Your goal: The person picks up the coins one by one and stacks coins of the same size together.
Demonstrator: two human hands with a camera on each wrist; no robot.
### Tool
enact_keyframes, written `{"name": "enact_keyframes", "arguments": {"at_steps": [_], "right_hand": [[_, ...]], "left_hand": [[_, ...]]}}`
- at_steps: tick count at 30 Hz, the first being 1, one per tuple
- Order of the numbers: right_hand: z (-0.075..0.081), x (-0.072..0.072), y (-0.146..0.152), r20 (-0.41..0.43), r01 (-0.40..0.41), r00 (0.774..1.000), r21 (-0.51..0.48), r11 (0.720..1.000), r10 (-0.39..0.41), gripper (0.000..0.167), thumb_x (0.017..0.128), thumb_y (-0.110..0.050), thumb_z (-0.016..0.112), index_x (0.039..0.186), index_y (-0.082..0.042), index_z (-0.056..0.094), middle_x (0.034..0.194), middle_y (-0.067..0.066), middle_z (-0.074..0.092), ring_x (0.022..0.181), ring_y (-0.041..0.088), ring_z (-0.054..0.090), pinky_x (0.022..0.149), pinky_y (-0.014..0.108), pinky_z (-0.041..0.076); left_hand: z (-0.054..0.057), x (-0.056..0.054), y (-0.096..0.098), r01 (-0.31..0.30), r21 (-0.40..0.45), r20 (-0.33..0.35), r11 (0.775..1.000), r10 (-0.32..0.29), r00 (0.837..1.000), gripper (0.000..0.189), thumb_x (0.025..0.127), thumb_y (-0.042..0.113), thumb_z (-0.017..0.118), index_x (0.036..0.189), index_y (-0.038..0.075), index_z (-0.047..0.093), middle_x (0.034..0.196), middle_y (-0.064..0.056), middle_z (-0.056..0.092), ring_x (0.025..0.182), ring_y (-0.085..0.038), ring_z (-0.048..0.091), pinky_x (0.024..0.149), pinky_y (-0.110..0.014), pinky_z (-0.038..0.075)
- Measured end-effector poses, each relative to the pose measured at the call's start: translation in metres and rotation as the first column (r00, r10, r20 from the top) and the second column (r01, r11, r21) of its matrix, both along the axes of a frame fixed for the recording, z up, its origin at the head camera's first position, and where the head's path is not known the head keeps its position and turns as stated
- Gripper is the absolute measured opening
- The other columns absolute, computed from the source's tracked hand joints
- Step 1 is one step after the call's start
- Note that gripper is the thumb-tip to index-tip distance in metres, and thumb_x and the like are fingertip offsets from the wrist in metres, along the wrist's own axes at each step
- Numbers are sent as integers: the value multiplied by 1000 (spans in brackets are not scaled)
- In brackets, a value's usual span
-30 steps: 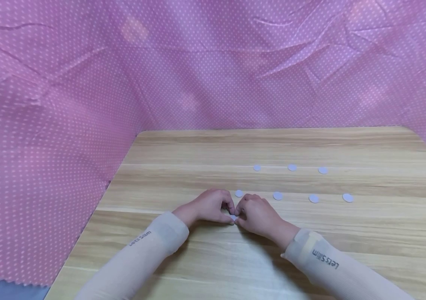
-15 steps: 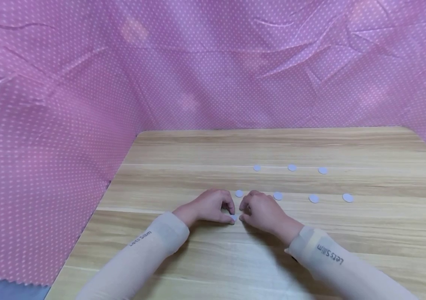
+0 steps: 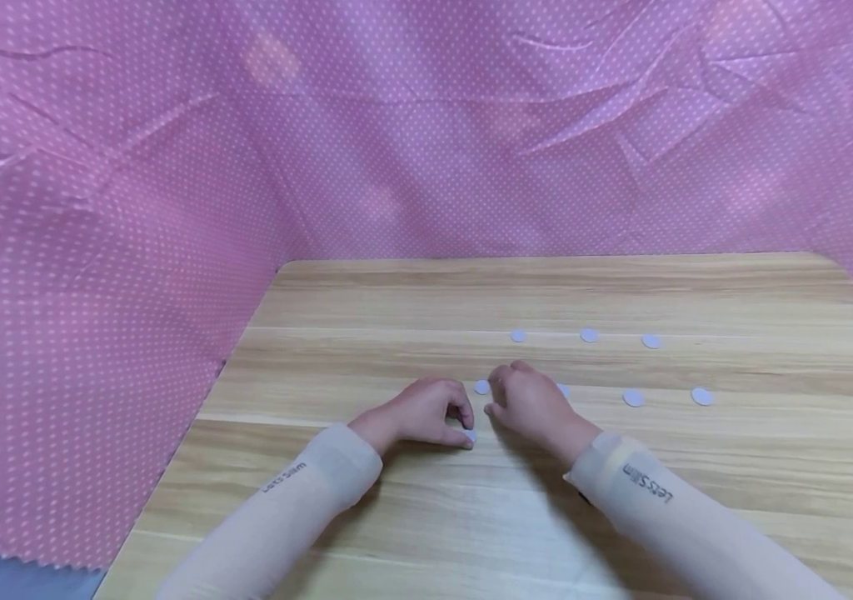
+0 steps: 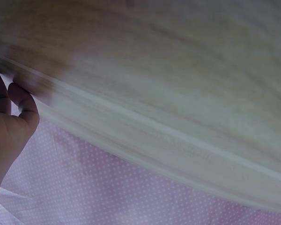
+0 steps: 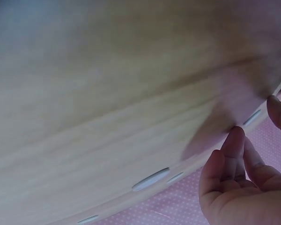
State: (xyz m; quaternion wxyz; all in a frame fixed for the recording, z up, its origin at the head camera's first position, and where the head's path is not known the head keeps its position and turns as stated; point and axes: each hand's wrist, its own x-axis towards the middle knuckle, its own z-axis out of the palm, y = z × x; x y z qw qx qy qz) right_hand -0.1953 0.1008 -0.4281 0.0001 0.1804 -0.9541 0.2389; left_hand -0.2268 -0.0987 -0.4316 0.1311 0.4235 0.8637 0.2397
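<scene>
Your left hand [image 3: 426, 412] pinches the near disc [image 3: 471, 434], seemingly to steady it. Your right hand [image 3: 533, 404], fingertips and thumb apart, neighbours the farther disc [image 3: 481, 387].

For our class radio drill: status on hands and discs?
Left hand pinches a disc. Right hand beside another disc, contact unclear. In the way: right hand, partly hiding one of six others.

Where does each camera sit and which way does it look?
Head: on the head, looking forward and down at the table, discs and cloth; left hand, right hand, sleeves show.
Left wrist: on that wrist, looking across the table to the cloth; the left hand shows at left.
Right wrist: on that wrist, looking across the table; the right hand shows, lower right.
Head and right wrist share discs and the right hand.
</scene>
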Motion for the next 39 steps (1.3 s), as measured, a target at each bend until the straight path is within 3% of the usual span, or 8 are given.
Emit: {"name": "enact_keyframes", "arguments": {"at_steps": [15,39], "right_hand": [[2,-12,-3,6,5,1000,-2,1000,-5,30,82,-19,74,107,-4,67,87,5,54,69,17,51,65,34,47],[-2,-10,-4,-11,-12,1000,6,1000,12,16,83,-17,73,96,-8,69,87,4,56,75,17,55,69,35,49]], "left_hand": [[-1,0,2,16,11,-23,1000,-16,1000,16,73,28,83,78,20,69,79,14,57,75,-2,52,70,-20,43],[-1,0,-2,-4,-10,-20,1000,4,1000,16,73,29,82,79,20,70,80,16,57,76,-2,52,71,-20,43]]}}
